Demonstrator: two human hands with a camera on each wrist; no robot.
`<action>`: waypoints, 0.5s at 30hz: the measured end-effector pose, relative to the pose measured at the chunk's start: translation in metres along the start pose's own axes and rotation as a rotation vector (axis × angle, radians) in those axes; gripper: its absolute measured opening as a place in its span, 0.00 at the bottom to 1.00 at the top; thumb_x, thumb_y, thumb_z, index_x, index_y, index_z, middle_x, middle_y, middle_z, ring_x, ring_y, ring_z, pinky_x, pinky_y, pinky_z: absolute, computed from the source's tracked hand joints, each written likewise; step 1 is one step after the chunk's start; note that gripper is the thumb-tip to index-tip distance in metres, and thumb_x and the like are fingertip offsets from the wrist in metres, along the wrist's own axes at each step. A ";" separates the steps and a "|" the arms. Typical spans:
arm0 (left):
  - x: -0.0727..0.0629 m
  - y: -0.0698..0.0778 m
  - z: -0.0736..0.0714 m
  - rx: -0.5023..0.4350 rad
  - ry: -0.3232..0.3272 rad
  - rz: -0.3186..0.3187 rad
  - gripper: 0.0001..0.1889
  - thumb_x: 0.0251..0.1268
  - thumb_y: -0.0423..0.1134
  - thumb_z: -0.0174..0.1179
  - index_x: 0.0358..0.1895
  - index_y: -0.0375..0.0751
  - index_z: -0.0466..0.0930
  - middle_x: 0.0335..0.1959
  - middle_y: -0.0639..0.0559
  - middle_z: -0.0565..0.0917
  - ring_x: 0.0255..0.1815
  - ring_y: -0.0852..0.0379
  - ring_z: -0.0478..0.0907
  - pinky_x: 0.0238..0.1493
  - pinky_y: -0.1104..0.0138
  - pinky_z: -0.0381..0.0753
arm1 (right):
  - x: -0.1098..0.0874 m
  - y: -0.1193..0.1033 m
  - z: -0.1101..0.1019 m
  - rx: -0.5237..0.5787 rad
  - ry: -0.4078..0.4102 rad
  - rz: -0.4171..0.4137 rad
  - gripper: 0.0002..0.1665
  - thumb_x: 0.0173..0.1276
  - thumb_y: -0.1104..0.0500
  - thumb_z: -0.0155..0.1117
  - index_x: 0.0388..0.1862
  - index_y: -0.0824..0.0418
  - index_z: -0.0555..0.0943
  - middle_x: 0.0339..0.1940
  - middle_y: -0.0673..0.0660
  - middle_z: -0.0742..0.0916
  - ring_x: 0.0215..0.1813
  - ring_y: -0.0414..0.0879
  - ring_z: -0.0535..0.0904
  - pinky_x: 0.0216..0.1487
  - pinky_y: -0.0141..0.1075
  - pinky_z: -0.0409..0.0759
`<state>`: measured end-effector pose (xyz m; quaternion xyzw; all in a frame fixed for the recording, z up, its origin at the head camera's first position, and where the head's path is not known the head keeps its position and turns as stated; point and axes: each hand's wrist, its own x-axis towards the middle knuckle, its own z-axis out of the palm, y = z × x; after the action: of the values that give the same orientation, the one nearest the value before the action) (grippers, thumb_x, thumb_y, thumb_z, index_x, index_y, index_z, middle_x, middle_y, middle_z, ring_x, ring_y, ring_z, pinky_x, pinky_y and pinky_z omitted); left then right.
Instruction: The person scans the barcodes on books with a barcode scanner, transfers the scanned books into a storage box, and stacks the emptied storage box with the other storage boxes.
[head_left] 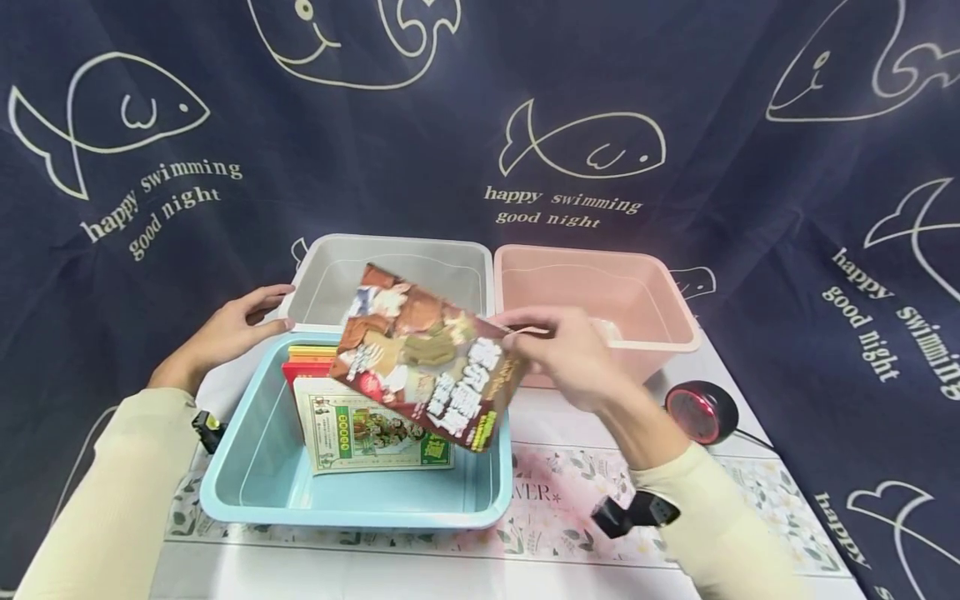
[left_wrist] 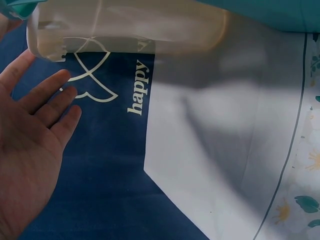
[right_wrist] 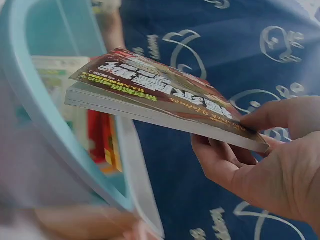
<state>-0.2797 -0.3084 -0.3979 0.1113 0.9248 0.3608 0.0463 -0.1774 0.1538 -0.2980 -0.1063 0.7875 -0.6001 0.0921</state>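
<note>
head view: the right hand [head_left: 566, 354] holds a brown comic-style book [head_left: 431, 358] by its right end, and the book hangs tilted over the right part of a light blue bin [head_left: 375, 498], its cover facing up and toward the near side. the right wrist view shows the grip from the side: the thumb lies on the cover and the curled fingers sit beneath, pinching the book, whose thick white edge is plain to see. inside the blue bin a white-and-green book [head_left: 326, 433] stands leaning, with a red book [head_left: 295, 375] and a yellow-orange book [head_left: 311, 351] behind it on the far side. the left hand [head_left: 228, 333] is at the left edge of a grey bin [head_left: 450, 271], fingers loosely extended and spread, holding nothing; whether the fingertips touch the rim, one cannot tell. the grey bin stands just beyond the blue one, and a pink bin [head_left: 577, 287] stands beside it to the right. to the right of the pink bin's near end, a round black device [head_left: 701, 412] with a red glow rests on the flower-patterned table cover [head_left: 570, 479]. a dark blue cloth [head_left: 420, 158] printed with white fish hangs at the far side.
</note>
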 end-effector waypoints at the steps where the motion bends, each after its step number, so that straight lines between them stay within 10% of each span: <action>1: 0.000 0.001 0.000 -0.002 0.000 -0.003 0.38 0.75 0.52 0.58 0.82 0.45 0.57 0.76 0.30 0.68 0.73 0.27 0.70 0.70 0.30 0.67 | -0.003 -0.001 -0.008 0.028 0.015 0.001 0.21 0.68 0.69 0.62 0.60 0.71 0.82 0.48 0.61 0.91 0.40 0.42 0.88 0.47 0.40 0.90; 8: 0.000 0.001 -0.001 -0.010 -0.004 -0.018 0.38 0.75 0.53 0.58 0.82 0.46 0.56 0.77 0.30 0.67 0.74 0.26 0.69 0.69 0.29 0.66 | -0.034 0.008 -0.057 0.253 0.114 -0.049 0.18 0.71 0.75 0.55 0.49 0.60 0.87 0.39 0.53 0.91 0.30 0.43 0.88 0.34 0.34 0.88; 15: 0.000 0.002 0.000 -0.012 -0.005 -0.008 0.38 0.75 0.52 0.59 0.82 0.45 0.57 0.76 0.30 0.68 0.74 0.27 0.69 0.70 0.30 0.67 | -0.071 0.031 -0.092 0.217 0.260 0.056 0.17 0.72 0.71 0.62 0.45 0.50 0.89 0.33 0.48 0.90 0.20 0.35 0.77 0.13 0.29 0.69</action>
<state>-0.2789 -0.3065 -0.3964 0.1082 0.9230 0.3658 0.0504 -0.1356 0.2667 -0.3020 0.0048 0.7261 -0.6873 0.0172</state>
